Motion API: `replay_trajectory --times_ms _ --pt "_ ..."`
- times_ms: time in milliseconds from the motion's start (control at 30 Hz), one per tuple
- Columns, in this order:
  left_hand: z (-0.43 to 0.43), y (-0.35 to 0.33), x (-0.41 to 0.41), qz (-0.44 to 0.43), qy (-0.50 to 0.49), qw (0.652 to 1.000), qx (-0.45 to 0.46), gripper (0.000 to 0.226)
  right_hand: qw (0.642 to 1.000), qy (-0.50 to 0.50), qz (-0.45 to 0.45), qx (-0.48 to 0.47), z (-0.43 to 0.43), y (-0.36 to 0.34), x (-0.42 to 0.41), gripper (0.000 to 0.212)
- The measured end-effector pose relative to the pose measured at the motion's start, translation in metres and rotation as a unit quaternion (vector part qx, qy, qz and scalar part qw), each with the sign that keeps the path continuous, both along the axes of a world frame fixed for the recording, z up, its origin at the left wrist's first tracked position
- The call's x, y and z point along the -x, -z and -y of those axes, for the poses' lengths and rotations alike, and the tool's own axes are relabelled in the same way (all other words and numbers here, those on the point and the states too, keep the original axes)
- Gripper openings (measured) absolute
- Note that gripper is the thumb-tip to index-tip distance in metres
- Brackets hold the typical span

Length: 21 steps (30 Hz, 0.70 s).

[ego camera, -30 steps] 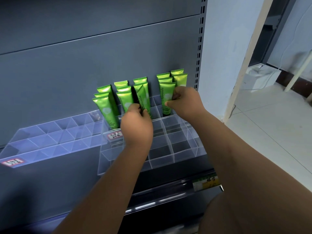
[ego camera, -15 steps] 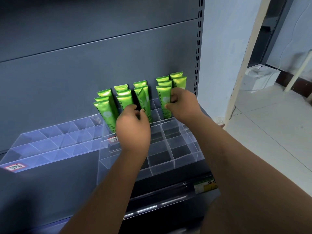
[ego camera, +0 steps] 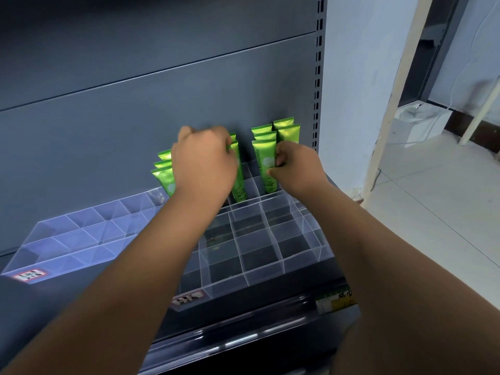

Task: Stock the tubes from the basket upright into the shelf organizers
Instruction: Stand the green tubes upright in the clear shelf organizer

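Several green tubes stand upright in the back rows of the clear right organizer (ego camera: 303, 253) on the grey shelf. My left hand (ego camera: 203, 163) is raised over the middle tubes, its fingers curled round the tops of them, hiding most of that group; a tube (ego camera: 238, 182) shows at its right edge. My right hand (ego camera: 295, 169) pinches the side of the front tube of the right group (ego camera: 266, 169). Three more tubes (ego camera: 163, 171) stand at the left of my left hand. The basket is out of view.
A second clear organizer (ego camera: 62, 239) with open compartments lies to the left, with a red price label (ego camera: 28, 275) on its front. The front rows of the right organizer hold nothing. A lower shelf edge (ego camera: 243, 339) runs below. Tiled floor (ego camera: 433, 212) lies to the right.
My left hand has moved up from the base of the middle tubes to their tops. My right hand stays at the right group's front tube. The camera has come closer.
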State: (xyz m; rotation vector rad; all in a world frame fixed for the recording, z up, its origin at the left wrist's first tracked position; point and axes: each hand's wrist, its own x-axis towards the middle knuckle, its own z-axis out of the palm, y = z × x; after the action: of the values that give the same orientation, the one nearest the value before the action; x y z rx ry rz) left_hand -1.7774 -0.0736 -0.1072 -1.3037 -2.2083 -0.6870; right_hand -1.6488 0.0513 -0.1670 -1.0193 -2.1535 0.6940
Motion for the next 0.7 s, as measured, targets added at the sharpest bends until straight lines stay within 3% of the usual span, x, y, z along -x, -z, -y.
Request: replay_trajectory --times_ms 200,400,700 --pt "-0.006 -0.009 0.003 0.032 -0.018 0.996 0.076 0.03 1.0 -0.004 -0.008 0.007 0.001 0.0 0.001 0.028" --pt "-0.007 -0.009 0.01 0.068 0.011 0.995 0.07 0.043 1.0 -0.011 -0.009 0.015 0.002 0.0 0.001 0.028" --pt "-0.016 -0.007 0.02 0.046 0.059 0.994 0.082 0.033 1.0 -0.009 -0.018 0.013 0.0 0.002 0.001 0.026"
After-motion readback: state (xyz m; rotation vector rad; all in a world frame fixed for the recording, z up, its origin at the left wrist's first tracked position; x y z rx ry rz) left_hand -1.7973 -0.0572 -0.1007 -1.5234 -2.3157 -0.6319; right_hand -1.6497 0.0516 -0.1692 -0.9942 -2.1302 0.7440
